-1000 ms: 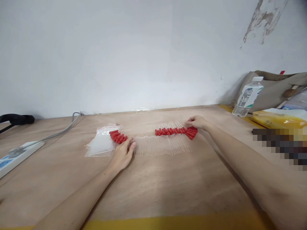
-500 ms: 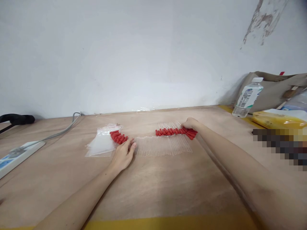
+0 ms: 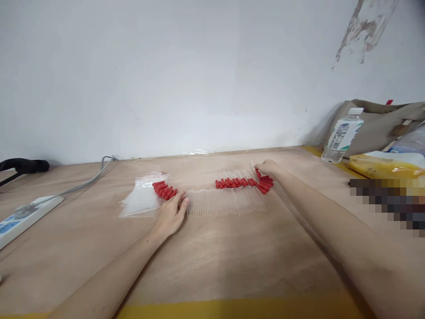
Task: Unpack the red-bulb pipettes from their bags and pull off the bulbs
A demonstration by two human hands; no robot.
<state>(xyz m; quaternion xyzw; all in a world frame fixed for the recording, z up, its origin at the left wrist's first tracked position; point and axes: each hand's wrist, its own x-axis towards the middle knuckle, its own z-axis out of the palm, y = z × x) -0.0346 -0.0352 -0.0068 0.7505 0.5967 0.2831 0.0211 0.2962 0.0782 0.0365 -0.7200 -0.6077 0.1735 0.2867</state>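
A row of clear glass droppers [image 3: 226,201] lies side by side on the wooden table [image 3: 212,252]. Behind it lies a second row with red rubber bulbs [image 3: 237,182]. My right hand [image 3: 268,168] is at that row's right end, fingers pinched on one red-bulbed dropper [image 3: 257,172] lifted off the pile. My left hand [image 3: 171,215] rests on the table, fingers closed against the left end of the clear row. A small heap of red bulbs [image 3: 164,189] sits just beyond it, next to a stack of clear plastic bags [image 3: 139,200].
A white power strip [image 3: 23,216] with a grey cable lies at the left, a black object [image 3: 23,165] behind it. At the right stand a water bottle [image 3: 341,135], a tan bag [image 3: 381,122] and a yellow packet [image 3: 385,166]. A yellow strip marks the near table edge.
My right hand closed on the right end of the red-bulbed row, then drew back a little with one dropper raised in its fingers. My left hand stayed in place.
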